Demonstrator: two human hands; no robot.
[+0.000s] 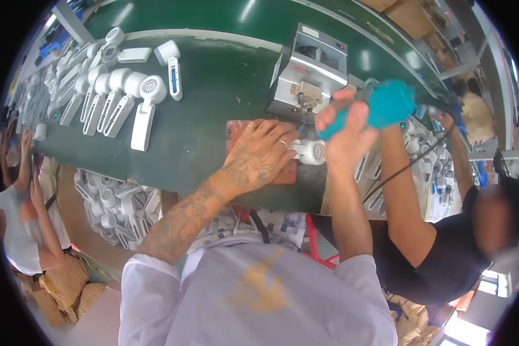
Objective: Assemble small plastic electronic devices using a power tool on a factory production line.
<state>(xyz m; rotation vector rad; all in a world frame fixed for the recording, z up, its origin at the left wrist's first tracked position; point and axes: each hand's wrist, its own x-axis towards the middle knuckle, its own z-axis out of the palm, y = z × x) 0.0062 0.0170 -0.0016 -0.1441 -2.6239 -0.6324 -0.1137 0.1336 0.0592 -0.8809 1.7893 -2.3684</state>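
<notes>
My left hand (263,151) presses down over a white handheld fan (313,152), whose round grilled head shows beside the fingers while most of its handle is hidden. Under the hand lies a reddish pad (285,175) on the green bench. My right hand (350,130) is raised just right of the fan head, wrapped around a teal electric screwdriver (386,105) that is smeared by motion. Its tip cannot be made out. A grey screw feeder machine (308,69) stands right behind my hands.
Several white handheld fans (142,124) lie on the green bench (213,86) at the left. A box of fans (118,207) sits below the bench's left edge. More fans (438,167) and a co-worker in black (409,248) are close at the right, near a dark cable (406,167).
</notes>
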